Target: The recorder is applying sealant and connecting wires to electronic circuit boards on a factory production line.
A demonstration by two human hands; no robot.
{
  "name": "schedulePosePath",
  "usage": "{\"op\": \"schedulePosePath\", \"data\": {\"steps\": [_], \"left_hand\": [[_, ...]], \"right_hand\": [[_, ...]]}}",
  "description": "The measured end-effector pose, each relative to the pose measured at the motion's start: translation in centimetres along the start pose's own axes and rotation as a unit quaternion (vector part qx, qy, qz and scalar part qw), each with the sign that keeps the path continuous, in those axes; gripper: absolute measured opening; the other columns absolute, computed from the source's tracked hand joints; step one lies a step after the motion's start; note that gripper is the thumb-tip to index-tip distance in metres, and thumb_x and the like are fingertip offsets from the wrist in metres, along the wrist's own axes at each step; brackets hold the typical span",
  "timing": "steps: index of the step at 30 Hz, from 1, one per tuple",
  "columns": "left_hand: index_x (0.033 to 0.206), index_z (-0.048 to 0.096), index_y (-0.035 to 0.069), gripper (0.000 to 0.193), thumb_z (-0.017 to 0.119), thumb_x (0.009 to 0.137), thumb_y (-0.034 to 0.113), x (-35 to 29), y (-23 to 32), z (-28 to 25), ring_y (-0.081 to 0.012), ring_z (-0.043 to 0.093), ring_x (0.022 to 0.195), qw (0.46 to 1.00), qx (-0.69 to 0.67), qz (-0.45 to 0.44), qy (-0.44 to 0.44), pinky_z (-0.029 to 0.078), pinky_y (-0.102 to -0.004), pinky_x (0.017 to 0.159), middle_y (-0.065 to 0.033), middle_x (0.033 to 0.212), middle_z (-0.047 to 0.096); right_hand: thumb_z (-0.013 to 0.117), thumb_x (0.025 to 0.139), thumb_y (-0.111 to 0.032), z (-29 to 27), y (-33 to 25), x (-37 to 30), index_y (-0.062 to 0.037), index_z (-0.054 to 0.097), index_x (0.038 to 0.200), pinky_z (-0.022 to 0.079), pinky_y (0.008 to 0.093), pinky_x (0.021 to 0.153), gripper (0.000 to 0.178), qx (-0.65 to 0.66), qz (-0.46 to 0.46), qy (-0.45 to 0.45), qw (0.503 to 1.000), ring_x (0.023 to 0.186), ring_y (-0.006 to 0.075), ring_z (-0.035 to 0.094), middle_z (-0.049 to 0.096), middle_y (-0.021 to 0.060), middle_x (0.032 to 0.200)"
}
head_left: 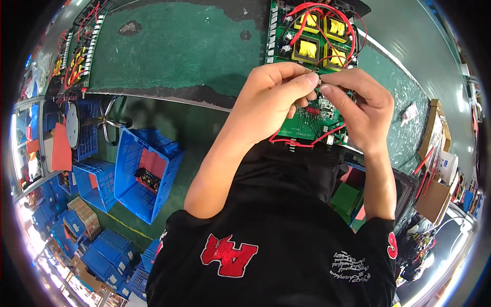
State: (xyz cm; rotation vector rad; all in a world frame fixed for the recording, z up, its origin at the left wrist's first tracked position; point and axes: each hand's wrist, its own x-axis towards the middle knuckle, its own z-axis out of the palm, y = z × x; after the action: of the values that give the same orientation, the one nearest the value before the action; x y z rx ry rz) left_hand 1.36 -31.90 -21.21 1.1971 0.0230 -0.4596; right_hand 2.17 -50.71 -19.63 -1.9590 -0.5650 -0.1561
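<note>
Over a green circuit board (319, 125) on the bench, my two hands meet fingertip to fingertip. My left hand (279, 94) is closed, its thumb and forefinger pinching a small pale piece (319, 82) that looks like a wire connector. From the other side my right hand (360, 100) pinches at the same piece, its fingers hiding most of it. Thin dark and red wires run down to the fingertips from the board's far part. Yellow-wound transformers (308, 49) stand there, with thick red wires (353, 30) looped around them. Another red wire (291, 143) curves along the board's near edge.
The green bench top (179, 46) stretches left to more wired boards (76, 61). Below it on the left are a blue crate (148, 174) with boards inside and a stool (105, 120). Several blue bins (107, 256) are stacked farther down. Cardboard boxes (434, 197) sit at the right.
</note>
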Motion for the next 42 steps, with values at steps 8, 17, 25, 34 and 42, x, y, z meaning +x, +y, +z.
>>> {"op": "schedulePosePath", "data": {"steps": [8, 17, 25, 34, 42], "left_hand": [[0.093, 0.065, 0.0, 0.014, 0.067, 0.084, 0.011, -1.9, -2.1, 0.7, -0.0155, 0.061, 0.063, 0.876, 0.385, 0.256, 0.138, 0.046, -0.0279, 0.058, -0.0075, 0.076, 0.064], [0.08, 0.064, 0.003, 0.007, 0.07, 0.077, 0.002, -1.8, -3.7, -2.0, -0.0221, 0.06, 0.059, 0.766, 0.527, 0.286, 0.234, 0.047, -0.0313, 0.054, -0.0089, 0.07, 0.06], [0.085, 0.067, 0.0, 0.006, 0.07, 0.081, 0.004, -1.8, -4.0, -3.6, -0.0127, 0.061, 0.06, 0.856, 0.404, 0.24, 0.216, 0.046, -0.025, 0.053, -0.0076, 0.074, 0.065], [0.087, 0.068, 0.0, 0.006, 0.07, 0.083, 0.004, -2.3, -4.4, -3.6, -0.0092, 0.059, 0.061, 0.886, 0.326, 0.245, 0.222, 0.045, -0.0231, 0.053, -0.0069, 0.076, 0.065], [0.09, 0.069, 0.001, 0.008, 0.07, 0.083, 0.004, -2.8, -3.3, -3.3, -0.0077, 0.055, 0.059, 0.857, 0.332, 0.308, 0.244, 0.041, -0.0222, 0.05, -0.0055, 0.077, 0.065]], "right_hand": [[0.071, 0.078, 0.0, 0.3, 0.5, 0.4, 0.0, 0.069, 0.09, 0.05, 0.0265, 0.066, 0.012, -0.201, -0.046, -0.042, 0.978, 0.073, 0.02, 0.062, 0.064, 0.0092, 0.083], [0.071, 0.076, -0.008, 2.8, 1.5, 0.5, -0.0047, 0.066, 0.086, 0.05, 0.035, 0.062, 0.011, -0.338, -0.101, -0.104, 0.93, 0.071, 0.0262, 0.06, 0.059, 0.007, 0.077], [0.069, 0.076, -0.004, 3.3, 0.5, 0.6, -0.0037, 0.064, 0.094, 0.048, 0.035, 0.061, 0.018, -0.418, -0.137, -0.172, 0.881, 0.07, 0.0247, 0.057, 0.053, 0.0072, 0.079], [0.07, 0.078, -0.003, 4.3, 1.1, -0.6, -0.003, 0.068, 0.093, 0.048, 0.0341, 0.065, 0.015, -0.376, -0.093, -0.083, 0.918, 0.072, 0.0263, 0.059, 0.059, 0.0092, 0.08], [0.072, 0.075, -0.006, 4.4, 1.2, -0.9, -0.0056, 0.069, 0.087, 0.048, 0.0348, 0.063, 0.013, -0.361, -0.091, -0.059, 0.926, 0.069, 0.0245, 0.059, 0.057, 0.005, 0.077]]}}
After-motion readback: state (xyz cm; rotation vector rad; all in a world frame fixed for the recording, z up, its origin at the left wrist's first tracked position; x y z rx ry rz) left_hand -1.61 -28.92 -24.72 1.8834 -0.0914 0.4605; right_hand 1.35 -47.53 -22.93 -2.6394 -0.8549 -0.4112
